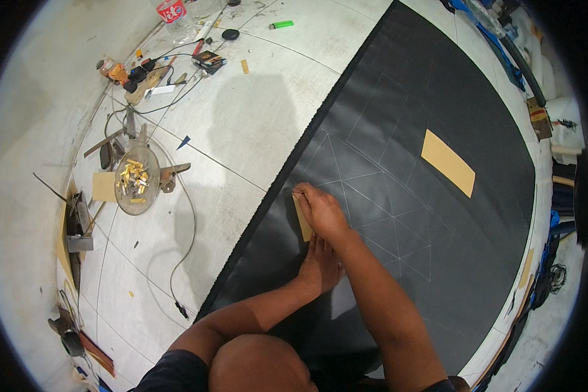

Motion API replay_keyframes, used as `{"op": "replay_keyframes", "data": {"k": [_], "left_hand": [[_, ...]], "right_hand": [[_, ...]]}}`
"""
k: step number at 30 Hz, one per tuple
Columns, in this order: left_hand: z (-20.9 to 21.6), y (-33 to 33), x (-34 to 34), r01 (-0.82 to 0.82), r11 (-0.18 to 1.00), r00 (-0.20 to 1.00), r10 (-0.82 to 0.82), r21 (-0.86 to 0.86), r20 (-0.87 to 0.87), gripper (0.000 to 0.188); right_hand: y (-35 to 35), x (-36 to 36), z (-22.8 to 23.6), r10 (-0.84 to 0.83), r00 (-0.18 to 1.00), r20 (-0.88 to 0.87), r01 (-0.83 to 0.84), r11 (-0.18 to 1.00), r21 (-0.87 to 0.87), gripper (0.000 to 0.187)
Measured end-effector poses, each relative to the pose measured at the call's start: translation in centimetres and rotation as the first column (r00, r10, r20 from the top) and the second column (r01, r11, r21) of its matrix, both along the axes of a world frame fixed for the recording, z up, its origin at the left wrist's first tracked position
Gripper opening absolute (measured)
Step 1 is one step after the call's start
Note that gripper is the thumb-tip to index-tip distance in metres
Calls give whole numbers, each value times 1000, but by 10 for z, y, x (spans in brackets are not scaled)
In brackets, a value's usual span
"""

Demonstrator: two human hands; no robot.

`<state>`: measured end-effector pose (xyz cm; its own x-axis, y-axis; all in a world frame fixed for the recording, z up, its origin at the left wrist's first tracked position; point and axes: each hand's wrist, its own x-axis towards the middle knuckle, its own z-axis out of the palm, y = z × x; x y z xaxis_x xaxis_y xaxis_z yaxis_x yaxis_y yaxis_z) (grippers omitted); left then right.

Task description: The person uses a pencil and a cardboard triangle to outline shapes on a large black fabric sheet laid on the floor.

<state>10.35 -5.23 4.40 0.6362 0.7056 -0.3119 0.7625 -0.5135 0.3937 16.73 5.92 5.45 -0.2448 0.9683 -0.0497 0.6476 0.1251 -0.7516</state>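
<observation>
One tan card (pixel 304 224) shows just left of the right hand (pixel 321 210).

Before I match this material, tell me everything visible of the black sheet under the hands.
The black sheet lies flat on the pale tiled floor; it looks smooth and faintly glossy, perhaps leatherette. A darker, ragged-looking band runs along its left edge. Thin pale lines form triangles across its middle. The left hand is at the lower end of a tan strip on it, the right hand at the strip's upper end. Another tan piece lies farther right.
</observation>
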Motion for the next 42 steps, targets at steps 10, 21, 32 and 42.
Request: {"op": "replay_keyframes", "data": {"k": [10,21,32,42], "left_hand": [[-6,-4,-2,-61,998,990,61,-7,127,59],[-14,5,-3,-197,976,938,160,93,308,70],[-14,55,-44,-134,989,945,110,58,307,53],[-7,95,-67,-32,965,964,-39,262,261,51]], "right_hand": [[-16,4,-6,-44,997,58,41,998,43,18],[-79,63,66,-225,945,-237,169,957,-237,33],[-222,347,242,-206,657,725,364,929,-66,37],[-409,378,208,-476,531,701,788,581,-203,33]]}}
